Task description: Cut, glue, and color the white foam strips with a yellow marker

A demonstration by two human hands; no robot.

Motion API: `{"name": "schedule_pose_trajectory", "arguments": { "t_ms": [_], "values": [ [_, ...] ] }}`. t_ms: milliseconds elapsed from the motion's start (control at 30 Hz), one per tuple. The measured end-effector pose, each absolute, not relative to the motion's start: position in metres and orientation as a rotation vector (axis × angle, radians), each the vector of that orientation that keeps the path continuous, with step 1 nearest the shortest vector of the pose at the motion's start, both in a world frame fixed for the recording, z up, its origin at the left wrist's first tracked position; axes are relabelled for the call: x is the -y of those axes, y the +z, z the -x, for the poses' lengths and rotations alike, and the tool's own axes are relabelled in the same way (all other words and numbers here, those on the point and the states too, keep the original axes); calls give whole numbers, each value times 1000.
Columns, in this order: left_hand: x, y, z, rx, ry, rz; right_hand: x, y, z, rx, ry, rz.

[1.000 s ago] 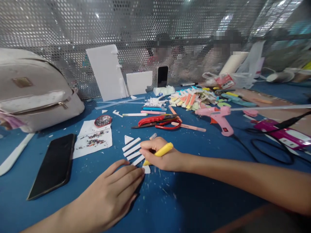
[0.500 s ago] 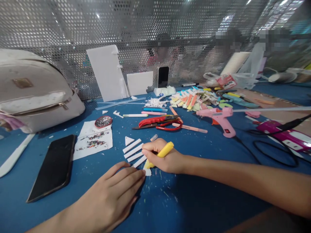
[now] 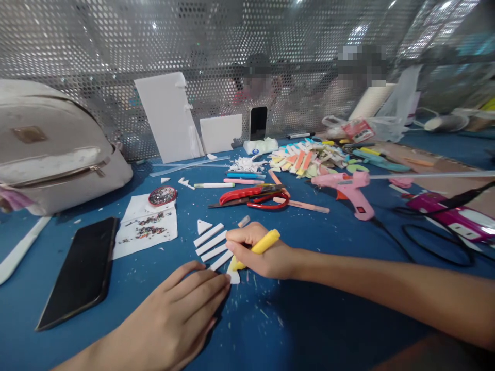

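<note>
My right hand (image 3: 266,252) is closed around a yellow highlighter (image 3: 266,242), its tip down on a small white foam-like piece (image 3: 234,277) with a pale yellow tint. Fingers stretched out, my left hand (image 3: 181,306) lies on the table, its fingertips at the left edge of that piece. Just beyond the hands, several white strips (image 3: 211,243) lie side by side, with a small white triangle (image 3: 203,226) above them. A pale cap (image 3: 244,221) rests behind my right hand.
Behind lie red-handled pliers (image 3: 247,195), scissors (image 3: 270,203) and pens (image 3: 214,185). A pink glue gun (image 3: 350,188) with its cord is at right, near a heap of coloured strips (image 3: 297,157). At left are a phone (image 3: 79,270), glitter paper (image 3: 149,242) and a backpack (image 3: 58,154).
The highlighter has shifted slightly on the white piece, which shows more yellow. My left hand stays at its edge. The whole view has moved a little.
</note>
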State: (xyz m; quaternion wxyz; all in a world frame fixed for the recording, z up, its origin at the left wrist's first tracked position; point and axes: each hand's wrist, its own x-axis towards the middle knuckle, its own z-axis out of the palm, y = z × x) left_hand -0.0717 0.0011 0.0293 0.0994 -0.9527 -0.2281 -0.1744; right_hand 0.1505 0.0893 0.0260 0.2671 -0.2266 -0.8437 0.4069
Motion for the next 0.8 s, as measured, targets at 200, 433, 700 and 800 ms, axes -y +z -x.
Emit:
{"name": "schedule_pose_trajectory", "arguments": {
  "t_ms": [200, 433, 700, 800],
  "values": [
    [-1, 29, 72, 678, -541, 2805, -89, 25, -150, 2268, 1096, 618],
    [-1, 30, 72, 683, -491, 2814, -89, 25, -150, 2275, 1087, 624],
    [-3, 29, 73, 662, -509, 2840, -89, 24, -150, 2287, 1085, 648],
    [-2, 28, 74, 657, -498, 2858, -90, 24, -150, 2289, 1084, 639]
  ]
}}
